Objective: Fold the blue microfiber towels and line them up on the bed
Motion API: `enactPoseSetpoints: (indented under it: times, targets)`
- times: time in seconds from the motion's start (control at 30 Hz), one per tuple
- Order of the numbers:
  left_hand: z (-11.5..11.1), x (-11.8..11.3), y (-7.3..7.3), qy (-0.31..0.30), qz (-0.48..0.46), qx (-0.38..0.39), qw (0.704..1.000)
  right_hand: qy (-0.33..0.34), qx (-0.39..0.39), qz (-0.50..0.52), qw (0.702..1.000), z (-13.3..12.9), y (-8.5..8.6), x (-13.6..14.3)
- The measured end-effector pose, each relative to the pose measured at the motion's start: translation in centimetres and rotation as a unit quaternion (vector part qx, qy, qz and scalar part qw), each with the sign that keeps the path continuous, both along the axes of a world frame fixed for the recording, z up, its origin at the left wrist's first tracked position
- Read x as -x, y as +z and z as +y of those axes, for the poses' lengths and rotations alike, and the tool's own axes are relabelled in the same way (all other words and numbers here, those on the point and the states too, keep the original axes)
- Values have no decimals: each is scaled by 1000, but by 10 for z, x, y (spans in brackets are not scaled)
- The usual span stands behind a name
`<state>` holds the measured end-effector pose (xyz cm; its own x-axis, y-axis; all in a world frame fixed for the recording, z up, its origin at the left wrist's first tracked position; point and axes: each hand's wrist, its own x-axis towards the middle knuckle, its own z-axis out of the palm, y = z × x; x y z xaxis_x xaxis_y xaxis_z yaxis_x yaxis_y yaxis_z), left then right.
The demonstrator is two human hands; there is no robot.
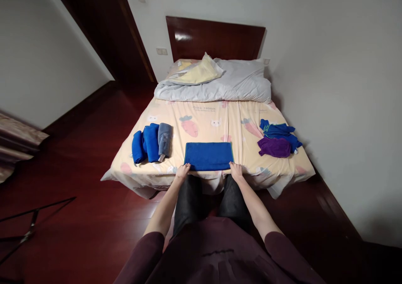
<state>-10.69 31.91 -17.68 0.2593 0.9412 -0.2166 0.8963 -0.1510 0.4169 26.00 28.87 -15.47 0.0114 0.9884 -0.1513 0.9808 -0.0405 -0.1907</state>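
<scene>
A blue towel [209, 155] with a thin green edge lies flat as a rectangle near the front edge of the bed. My left hand [182, 171] is closed on its near left corner, and my right hand [236, 171] grips the near right corner. To the left sit rolled towels: blue ones [150, 142] side by side and a grey one [165, 139] with a white tag. Over on the right, a crumpled purple towel [274, 147] lies against a loose heap of blue towels [279, 131].
The bed [201, 118] has a pale yellow sheet with carrot prints. At its head are a grey quilt [241, 81], a yellow cloth [204, 70] and a dark wooden headboard [216, 39]. A black metal stand [33, 221] is on the red floor at left.
</scene>
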Motion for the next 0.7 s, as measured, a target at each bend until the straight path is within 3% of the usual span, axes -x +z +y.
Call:
enactPoseSetpoints:
  times: [0.13, 0.33, 0.53, 0.7]
  targets:
    - [-7, 7, 5, 9, -31, 8, 999, 25, -3, 34, 999, -12, 4, -6]
    - [-10, 22, 8, 70, -86, 32, 993, 33, -3, 100, 994, -24, 7, -29]
    - [-3, 29, 11, 128, -184, 22, 974, -16, -31, 185, 982, -7, 10, -38]
    - [-2, 28, 3, 189, -261, 8, 947, -67, -59, 229, 969, 6, 2, -31]
